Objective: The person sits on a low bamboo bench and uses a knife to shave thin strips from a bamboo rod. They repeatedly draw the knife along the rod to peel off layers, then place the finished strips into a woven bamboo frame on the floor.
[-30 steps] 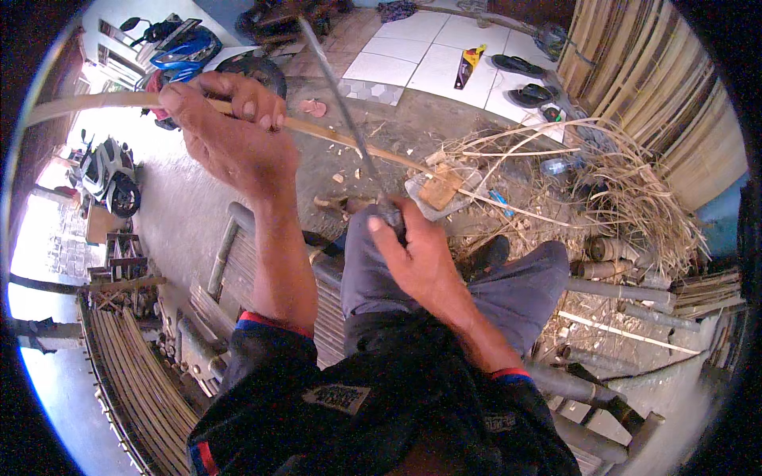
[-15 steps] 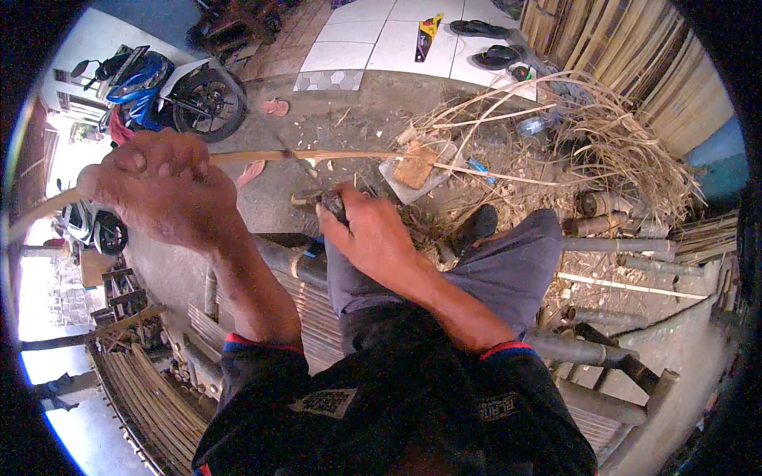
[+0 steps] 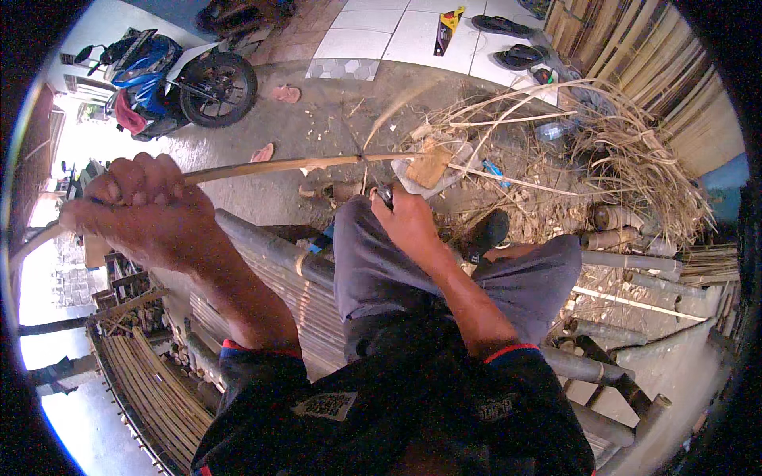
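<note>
At left, the strip (image 3: 270,165) is gripped in the left hand (image 3: 139,210), stretched rightward to the block (image 3: 429,164), knife (image 3: 385,195) clasped in the right hand (image 3: 413,226); strip judged light, springy, splintery, best held near its end.

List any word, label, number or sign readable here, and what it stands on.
Nothing reads clearly.
Pale patch on the black shirt: print too blurred to read.
Smaller print on the same shirt: too blurred.
Yellow-and-black item on the white tiles: any markings too small.
</note>
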Demonstrator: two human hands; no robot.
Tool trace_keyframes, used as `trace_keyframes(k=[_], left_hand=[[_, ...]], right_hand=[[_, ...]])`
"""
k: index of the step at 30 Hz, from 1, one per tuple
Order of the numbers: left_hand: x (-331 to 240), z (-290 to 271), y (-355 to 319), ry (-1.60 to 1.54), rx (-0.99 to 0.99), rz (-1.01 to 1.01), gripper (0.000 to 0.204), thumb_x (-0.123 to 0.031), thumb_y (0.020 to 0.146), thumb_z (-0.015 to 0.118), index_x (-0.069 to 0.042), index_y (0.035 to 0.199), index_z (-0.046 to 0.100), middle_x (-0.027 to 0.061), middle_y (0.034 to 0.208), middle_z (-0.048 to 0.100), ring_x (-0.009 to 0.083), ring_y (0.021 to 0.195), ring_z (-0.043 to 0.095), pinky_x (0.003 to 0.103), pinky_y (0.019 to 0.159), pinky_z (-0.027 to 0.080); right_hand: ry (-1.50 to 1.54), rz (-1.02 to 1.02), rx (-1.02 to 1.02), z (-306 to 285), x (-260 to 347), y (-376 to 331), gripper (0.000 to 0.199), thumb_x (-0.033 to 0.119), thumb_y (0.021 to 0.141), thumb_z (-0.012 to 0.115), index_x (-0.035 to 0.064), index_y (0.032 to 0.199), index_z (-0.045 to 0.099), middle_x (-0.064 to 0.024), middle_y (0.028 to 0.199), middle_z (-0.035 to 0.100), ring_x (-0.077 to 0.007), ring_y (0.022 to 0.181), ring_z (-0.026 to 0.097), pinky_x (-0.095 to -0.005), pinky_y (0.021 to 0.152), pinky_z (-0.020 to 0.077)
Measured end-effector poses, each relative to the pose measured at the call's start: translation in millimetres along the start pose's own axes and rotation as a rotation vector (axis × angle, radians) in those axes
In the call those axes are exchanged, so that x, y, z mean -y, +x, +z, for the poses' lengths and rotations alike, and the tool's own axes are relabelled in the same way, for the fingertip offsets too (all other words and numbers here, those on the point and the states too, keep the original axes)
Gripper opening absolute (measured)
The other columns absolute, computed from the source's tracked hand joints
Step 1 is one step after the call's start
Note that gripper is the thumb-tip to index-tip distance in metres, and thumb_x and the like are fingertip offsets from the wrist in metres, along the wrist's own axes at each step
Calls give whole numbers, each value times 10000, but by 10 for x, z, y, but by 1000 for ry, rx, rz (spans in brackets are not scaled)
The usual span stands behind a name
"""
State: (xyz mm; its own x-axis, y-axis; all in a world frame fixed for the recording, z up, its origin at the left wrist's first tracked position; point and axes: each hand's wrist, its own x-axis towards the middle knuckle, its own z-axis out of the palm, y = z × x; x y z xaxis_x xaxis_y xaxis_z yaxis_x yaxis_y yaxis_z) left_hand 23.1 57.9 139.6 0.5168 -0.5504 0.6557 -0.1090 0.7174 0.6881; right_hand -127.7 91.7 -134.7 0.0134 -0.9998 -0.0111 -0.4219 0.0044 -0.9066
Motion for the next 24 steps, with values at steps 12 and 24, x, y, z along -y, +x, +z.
trace_keyframes(k=[12,24], left_hand=[[354,-222,534,226,-31,122,491,-509,984,395,-151,650,354,-14,548,321,93,444,262,239,386,224],[1107,-760,1727,1050,54,412,263,-205,929,548,54,885,558,164,849,611,248,759,599,369,627,512]], right_hand=[[-48,128,109,167,-461,425,405,365,893,600,-37,867,644,-274,779,654,-460,752,649,-519,691,523],[-79,48,65,472,-1373,972,362,332,892,613,-28,891,641,-257,741,649,-438,701,657,-501,646,535]])
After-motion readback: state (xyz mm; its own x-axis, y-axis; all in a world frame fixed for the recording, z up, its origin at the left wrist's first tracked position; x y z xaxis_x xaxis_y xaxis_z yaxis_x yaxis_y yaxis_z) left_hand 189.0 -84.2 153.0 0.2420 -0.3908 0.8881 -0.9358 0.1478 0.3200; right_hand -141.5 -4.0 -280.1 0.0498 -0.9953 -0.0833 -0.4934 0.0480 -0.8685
